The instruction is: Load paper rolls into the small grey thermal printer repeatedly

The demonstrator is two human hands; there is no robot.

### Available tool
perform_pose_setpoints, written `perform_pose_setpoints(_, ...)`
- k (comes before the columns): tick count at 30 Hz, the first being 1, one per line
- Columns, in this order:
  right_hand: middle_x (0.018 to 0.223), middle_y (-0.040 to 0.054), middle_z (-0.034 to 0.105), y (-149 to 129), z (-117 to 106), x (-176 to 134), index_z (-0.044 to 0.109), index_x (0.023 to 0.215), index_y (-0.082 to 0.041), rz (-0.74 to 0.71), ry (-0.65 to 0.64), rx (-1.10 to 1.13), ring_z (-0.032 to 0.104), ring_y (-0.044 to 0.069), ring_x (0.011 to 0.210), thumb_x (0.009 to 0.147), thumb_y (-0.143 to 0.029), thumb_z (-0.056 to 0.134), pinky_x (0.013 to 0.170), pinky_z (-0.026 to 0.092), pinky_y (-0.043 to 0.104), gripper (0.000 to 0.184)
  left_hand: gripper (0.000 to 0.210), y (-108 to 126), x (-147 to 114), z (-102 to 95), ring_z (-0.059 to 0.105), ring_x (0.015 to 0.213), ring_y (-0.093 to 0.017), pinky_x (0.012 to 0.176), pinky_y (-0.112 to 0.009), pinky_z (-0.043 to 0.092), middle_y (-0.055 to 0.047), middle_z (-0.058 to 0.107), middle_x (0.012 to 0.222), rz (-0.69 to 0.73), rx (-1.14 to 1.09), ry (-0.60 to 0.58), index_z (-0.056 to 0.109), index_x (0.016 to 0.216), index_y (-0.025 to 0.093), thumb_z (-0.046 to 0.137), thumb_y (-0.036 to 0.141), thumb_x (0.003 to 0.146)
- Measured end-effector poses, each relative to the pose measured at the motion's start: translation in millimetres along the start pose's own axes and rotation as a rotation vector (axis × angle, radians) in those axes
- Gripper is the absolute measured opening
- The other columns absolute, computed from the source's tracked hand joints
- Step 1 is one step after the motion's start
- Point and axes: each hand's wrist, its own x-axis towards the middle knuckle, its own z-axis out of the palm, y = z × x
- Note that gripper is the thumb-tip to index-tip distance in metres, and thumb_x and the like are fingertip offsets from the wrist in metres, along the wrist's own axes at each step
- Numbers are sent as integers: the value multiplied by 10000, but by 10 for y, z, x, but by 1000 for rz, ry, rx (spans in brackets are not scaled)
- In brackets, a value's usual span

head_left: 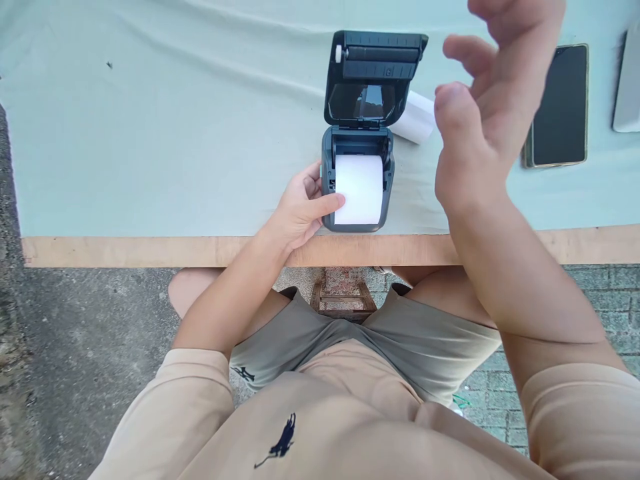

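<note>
A dark portable thermal printer (327, 160) lies near the table's front edge with its lid (373, 73) flipped up and back. White paper (360, 190) covers its inside and reaches toward its front edge. My left hand (303, 208) grips the printer's left side, the thumb resting on the paper's left edge. Raised to the right, my right hand (493, 113) holds nothing; its fingers are apart and partly cut off by the top of the view. Behind the printer, to the right, a white paper roll (416, 119) lies on the cloth, partly hidden by the lid.
A pale green cloth (175, 133) covers the table, with a bare wooden front edge (140, 252). A dark-screened phone (563, 107) lies right of my raised hand, partly behind it. At the far right is a light grey flat object (629, 87), cut off by the frame.
</note>
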Motion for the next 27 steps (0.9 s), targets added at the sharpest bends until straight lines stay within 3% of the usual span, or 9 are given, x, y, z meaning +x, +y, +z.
perform_pose_setpoints(2,1551,99,598,28,6,62,593,1518,-305,14,-126,66,569,316,1483,1081,-658,550,1141,538,431,563,680,-2,3,-21,777,1204,-318,887,-350,673,-64,811,1098,-16,21,-24,732,1106,219,1071,428,555)
perform_pose_setpoints(3,1512,101,636,30,22,68,610,1488,-306,22,-167,70,613,300,1432,1097,-653,513,1117,553,425,532,664,-2,4,-27,787,1158,-301,852,-332,669,-58,812,1079,-22,31,-26,733,1099,221,1068,429,564)
perform_pose_setpoints(6,1199,80,754,26,97,8,725,1155,-283,32,-185,-1,720,253,1169,1116,-616,480,1040,595,430,416,614,3,0,-25,800,1001,-243,775,-296,645,-28,804,992,-15,44,-5,738,1051,223,1062,441,577)
perform_pose_setpoints(9,1098,59,752,58,144,-100,702,952,-279,30,-228,-46,714,254,1121,1077,-550,589,1026,608,464,319,591,3,-10,-15,803,995,-235,788,-296,647,-20,806,1002,6,38,-15,747,1049,224,1055,444,595)
perform_pose_setpoints(12,1226,82,721,136,136,-197,683,1107,-291,125,-343,-61,679,283,1215,1026,-501,657,942,635,460,226,582,-2,-14,-16,809,1061,-255,811,-308,663,-28,816,1052,11,23,-44,753,1099,228,1040,433,637)
perform_pose_setpoints(17,1407,89,650,258,104,-299,556,1410,-340,309,-455,3,692,244,1153,1032,-470,656,811,642,369,412,649,15,2,14,764,1273,-337,959,-376,680,-58,824,1125,-16,2,-18,744,1093,222,1072,416,567)
perform_pose_setpoints(20,1409,80,648,274,115,-298,541,1420,-345,322,-453,34,702,225,1109,1051,-475,627,803,639,351,401,624,31,11,46,711,1381,-367,1056,-410,670,-64,826,1178,-21,-40,-14,738,1067,221,1074,394,569)
perform_pose_setpoints(27,1359,74,665,210,172,-220,564,1408,-325,342,-487,21,704,246,1144,1037,-412,641,856,636,364,389,359,21,13,36,701,1408,-354,1085,-415,664,-56,832,1136,-53,-117,73,733,1088,208,927,349,822)
